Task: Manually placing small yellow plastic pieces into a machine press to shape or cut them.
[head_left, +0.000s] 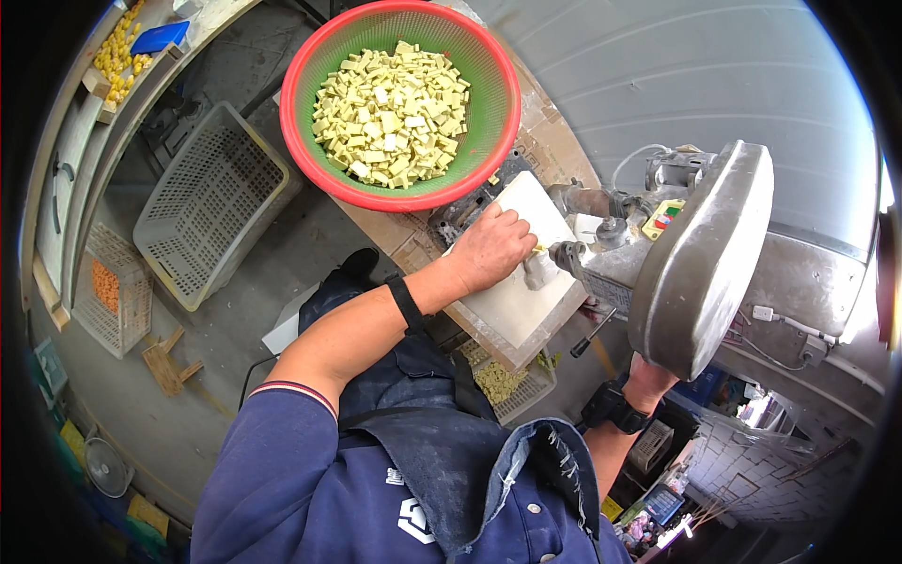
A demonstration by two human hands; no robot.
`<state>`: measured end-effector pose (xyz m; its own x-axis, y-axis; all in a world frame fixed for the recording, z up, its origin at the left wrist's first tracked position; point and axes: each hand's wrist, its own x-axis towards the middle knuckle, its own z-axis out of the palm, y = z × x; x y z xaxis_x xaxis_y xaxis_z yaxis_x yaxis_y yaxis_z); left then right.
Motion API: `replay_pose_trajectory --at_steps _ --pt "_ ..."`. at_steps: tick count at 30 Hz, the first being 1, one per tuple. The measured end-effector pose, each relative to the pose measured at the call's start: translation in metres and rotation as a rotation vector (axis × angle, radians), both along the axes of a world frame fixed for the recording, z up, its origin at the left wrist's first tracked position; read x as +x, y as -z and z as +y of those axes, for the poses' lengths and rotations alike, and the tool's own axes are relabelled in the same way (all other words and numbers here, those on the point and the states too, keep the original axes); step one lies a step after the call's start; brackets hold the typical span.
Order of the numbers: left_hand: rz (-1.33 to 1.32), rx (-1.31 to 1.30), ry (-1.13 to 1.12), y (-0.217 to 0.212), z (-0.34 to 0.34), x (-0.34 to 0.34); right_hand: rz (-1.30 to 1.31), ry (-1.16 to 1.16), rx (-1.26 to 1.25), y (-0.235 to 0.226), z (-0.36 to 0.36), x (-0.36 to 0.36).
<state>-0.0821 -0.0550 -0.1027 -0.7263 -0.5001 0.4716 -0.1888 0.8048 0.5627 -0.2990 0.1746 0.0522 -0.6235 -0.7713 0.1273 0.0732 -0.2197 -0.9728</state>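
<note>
Over a white board (531, 305) on the bench, my left hand (490, 248) is closed, its fingers curled together beside the spindle of a bench drill press (705, 263). At the fingertips a bit of a small yellow-green piece (539, 248) shows; most of it is hidden. My right hand (648, 376) reaches up beneath the machine's grey head cover, which hides its fingers. Beyond my left hand stands a red-rimmed green basin (507, 85), heaped with small yellow-green blocks (390, 117).
A grey perforated crate (211, 197) stands on the floor at left, near a smaller crate with orange pieces (105, 287). Below the bench edge sits another crate with yellow-green bits (503, 381). A black-handled lever (592, 334) juts out beside the board. Grey wall panels (695, 75) rise behind the machine.
</note>
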Motion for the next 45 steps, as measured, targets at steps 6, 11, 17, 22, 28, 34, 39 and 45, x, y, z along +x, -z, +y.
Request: replay_pose_trajectory --at_steps 6,11,17,22,28,34,39,45 --pt "-0.005 -0.009 -0.002 0.0004 0.0001 -0.0001 0.051 -0.035 0.025 -0.0024 -0.0025 0.0022" --pt "-0.005 -0.012 -0.002 -0.0013 -0.0001 0.0004 0.073 0.060 0.061 0.0027 0.0026 -0.0005" --pt "-0.010 -0.008 0.000 -0.0005 0.0002 0.0000 0.045 0.079 0.035 0.0033 0.0022 -0.0009" --pt "-0.011 -0.007 0.001 -0.0002 0.0005 0.0001 0.074 0.057 0.054 0.0025 0.0017 -0.0002" --pt "-0.014 -0.010 0.002 0.0005 0.0007 -0.0004 0.063 0.058 0.039 0.0043 0.0022 -0.0009" --pt "-0.016 -0.008 0.002 0.0000 0.0003 0.0005 -0.053 -0.069 -0.017 0.0009 0.0003 -0.0003" --pt "-0.018 -0.009 0.003 -0.0005 0.0006 0.0002 -0.029 0.012 0.026 0.0038 0.0045 -0.0042" --pt "-0.019 -0.012 -0.001 -0.0001 0.0009 -0.0003 0.028 0.145 0.070 0.0053 0.0007 0.0006"
